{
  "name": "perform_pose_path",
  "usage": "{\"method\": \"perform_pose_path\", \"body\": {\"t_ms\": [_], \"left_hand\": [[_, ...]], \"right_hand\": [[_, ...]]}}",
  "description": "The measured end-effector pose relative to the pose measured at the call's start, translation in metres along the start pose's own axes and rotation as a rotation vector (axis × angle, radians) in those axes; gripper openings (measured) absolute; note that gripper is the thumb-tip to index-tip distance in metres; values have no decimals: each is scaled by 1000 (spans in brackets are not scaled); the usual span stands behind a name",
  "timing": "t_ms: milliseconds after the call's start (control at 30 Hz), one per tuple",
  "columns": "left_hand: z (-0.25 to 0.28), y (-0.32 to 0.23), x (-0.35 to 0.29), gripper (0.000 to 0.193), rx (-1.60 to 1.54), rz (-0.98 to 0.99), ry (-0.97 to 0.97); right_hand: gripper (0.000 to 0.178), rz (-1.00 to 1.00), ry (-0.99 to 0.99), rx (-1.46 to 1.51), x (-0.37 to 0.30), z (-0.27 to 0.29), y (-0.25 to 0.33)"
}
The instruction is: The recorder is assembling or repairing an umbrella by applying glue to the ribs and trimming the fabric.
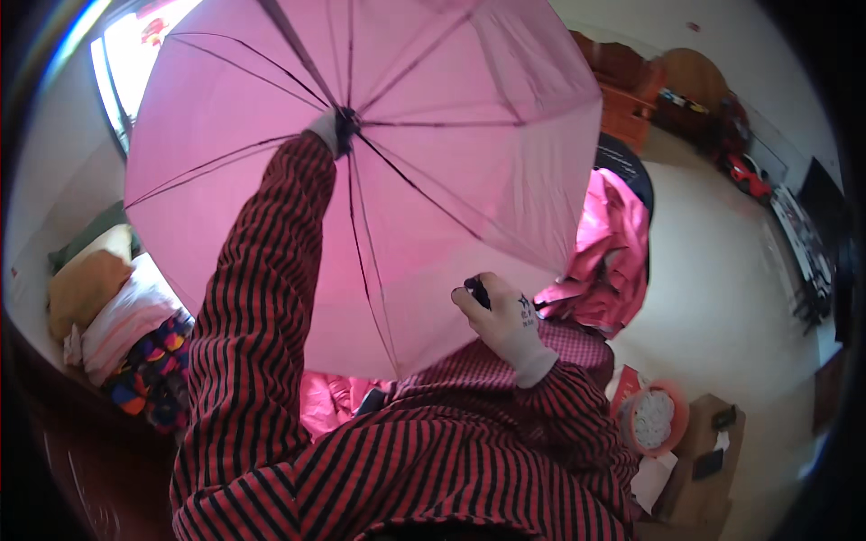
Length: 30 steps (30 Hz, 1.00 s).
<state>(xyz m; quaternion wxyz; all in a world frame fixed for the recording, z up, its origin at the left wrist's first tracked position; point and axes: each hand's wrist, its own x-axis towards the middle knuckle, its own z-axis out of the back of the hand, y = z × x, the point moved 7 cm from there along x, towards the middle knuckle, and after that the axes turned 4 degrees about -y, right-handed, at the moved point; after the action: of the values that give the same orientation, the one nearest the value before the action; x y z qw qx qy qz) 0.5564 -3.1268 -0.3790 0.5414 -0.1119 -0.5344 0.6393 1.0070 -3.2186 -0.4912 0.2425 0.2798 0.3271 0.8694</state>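
Observation:
A pink umbrella (433, 198) is spread open before me, its inner side and dark ribs facing me. My left hand (327, 131), in a pale glove, reaches up to the dark hub where the ribs meet and is closed around it; most of its fingers are hidden. Lower down and to the right, my gloved right hand (510, 329) is closed on a short black piece (476, 290); its kind is unclear, and I cannot tell whether it joins the umbrella. Shiny pink cloth (618, 257) bulges beyond the umbrella's right edge, beside a dark rounded rim.
Pillows (90, 284) and a colourful patterned cloth (158, 370) lie at the left. At the lower right, a pinkish basin (675, 415) holds white material, beside a brown box (713, 478) with small dark items. Wooden furniture (622, 99) stands at the back right.

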Motion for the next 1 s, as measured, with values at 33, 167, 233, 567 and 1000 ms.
{"method": "perform_pose_path", "body": {"t_ms": [33, 167, 233, 567, 1000], "left_hand": [[-59, -6, 0, 6, -20, 49, 82], [-184, 33, -9, 12, -619, 708, 156], [-219, 38, -9, 18, -591, 690, 287], [-254, -8, -15, 30, -224, 669, 514], [-265, -11, -28, 32, -378, 782, 534]], "right_hand": [[39, -36, -117, -165, 2, 12, -19], [46, -138, -280, -672, 18, 33, -38], [50, -266, -201, -940, 31, 27, -41], [40, -489, -184, -975, 35, -4, -47], [32, -492, -272, -622, 38, 37, -103]]}}
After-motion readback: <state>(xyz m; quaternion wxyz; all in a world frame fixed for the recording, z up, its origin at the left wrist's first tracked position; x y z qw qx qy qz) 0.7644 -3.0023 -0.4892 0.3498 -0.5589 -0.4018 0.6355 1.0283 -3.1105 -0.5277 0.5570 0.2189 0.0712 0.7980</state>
